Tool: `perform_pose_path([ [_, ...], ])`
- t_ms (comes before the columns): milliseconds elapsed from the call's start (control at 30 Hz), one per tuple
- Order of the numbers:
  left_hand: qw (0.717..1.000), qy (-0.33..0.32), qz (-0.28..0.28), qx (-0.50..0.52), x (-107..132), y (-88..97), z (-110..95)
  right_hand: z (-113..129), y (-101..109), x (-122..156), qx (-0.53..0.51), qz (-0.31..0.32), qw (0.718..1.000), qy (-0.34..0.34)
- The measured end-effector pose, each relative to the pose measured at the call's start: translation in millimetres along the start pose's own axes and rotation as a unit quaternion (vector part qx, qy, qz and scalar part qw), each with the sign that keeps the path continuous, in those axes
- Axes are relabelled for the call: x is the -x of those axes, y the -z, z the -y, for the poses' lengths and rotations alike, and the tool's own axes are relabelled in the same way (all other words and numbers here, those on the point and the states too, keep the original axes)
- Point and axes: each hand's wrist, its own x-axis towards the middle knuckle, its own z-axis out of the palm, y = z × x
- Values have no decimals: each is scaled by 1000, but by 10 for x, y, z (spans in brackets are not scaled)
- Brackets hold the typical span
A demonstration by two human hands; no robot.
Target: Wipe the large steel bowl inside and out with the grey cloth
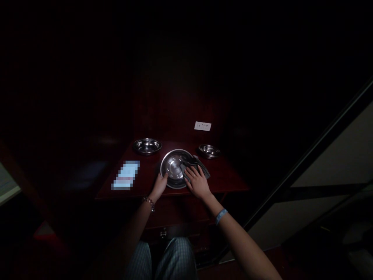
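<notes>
A shiny steel bowl (175,168) stands at the front middle of a dark red desk, tilted slightly toward me. My left hand (159,186) grips its left rim, thumb inside and the other fingers hidden beneath. Against the bowl's right side, my right hand (198,181) presses a dark grey cloth (204,166), its fingers stretched over the fabric. Part of the cloth hangs past the rim. At the back left lies a wide steel dish (147,146). Smaller nested steel bowls (209,151) sit at the back right.
A lit, blurred-out rectangular screen (126,175) lies on the left of the desk (227,179). A white socket plate (203,126) is on the wall behind. Below the desktop is a drawer with a metal handle (163,232), just beyond my knees. Surroundings are very dark.
</notes>
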Motion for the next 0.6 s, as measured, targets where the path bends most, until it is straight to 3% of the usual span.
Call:
perform_pose_path([
  [267, 999, 33, 4, 20, 57, -19, -58, 416, -182, 193, -36, -20, 999, -8],
  [600, 978, 139, 6, 154, 144, -30, -254, 411, -107, -54, -33, 20, 998, 49],
])
